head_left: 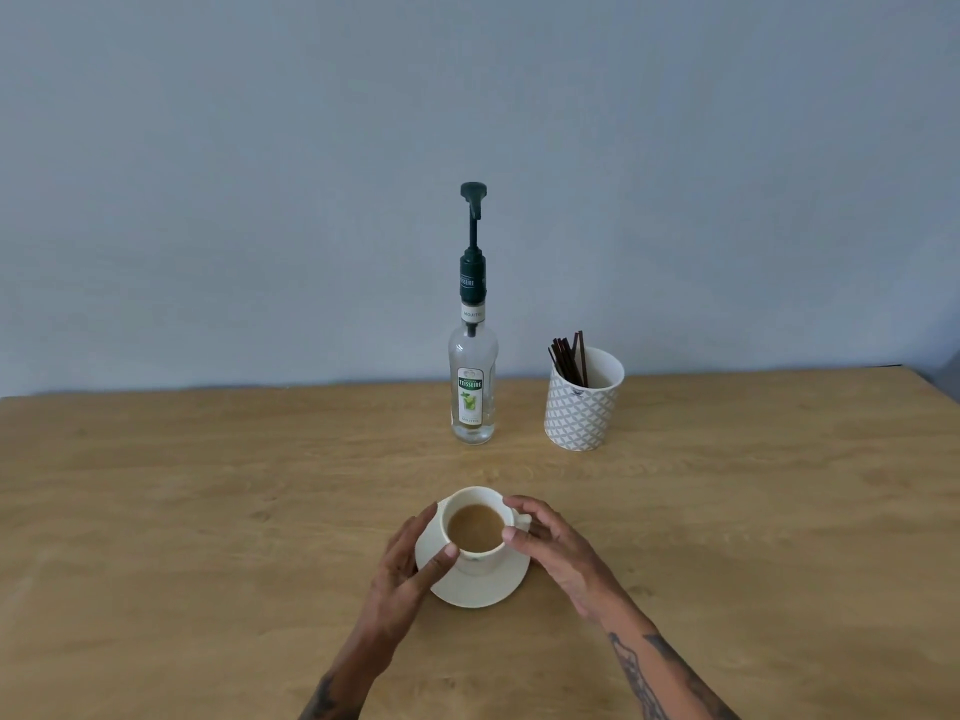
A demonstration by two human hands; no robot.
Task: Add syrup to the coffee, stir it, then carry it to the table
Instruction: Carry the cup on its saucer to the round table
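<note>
A cream cup (480,558) of milky coffee (475,527) stands on a cream saucer (483,589) near the middle of the wooden table (208,511). My left hand (410,563) touches the cup's left side and rim with thumb and fingers. My right hand (550,548) holds the cup's right side, by the handle. Behind the cup stands a clear syrup bottle (472,392) with a tall dark green pump (473,200). To its right, a patterned paper cup (582,402) holds several dark stir sticks (569,358).
A plain grey-blue wall rises behind the table's far edge. The table's right corner shows at the far right.
</note>
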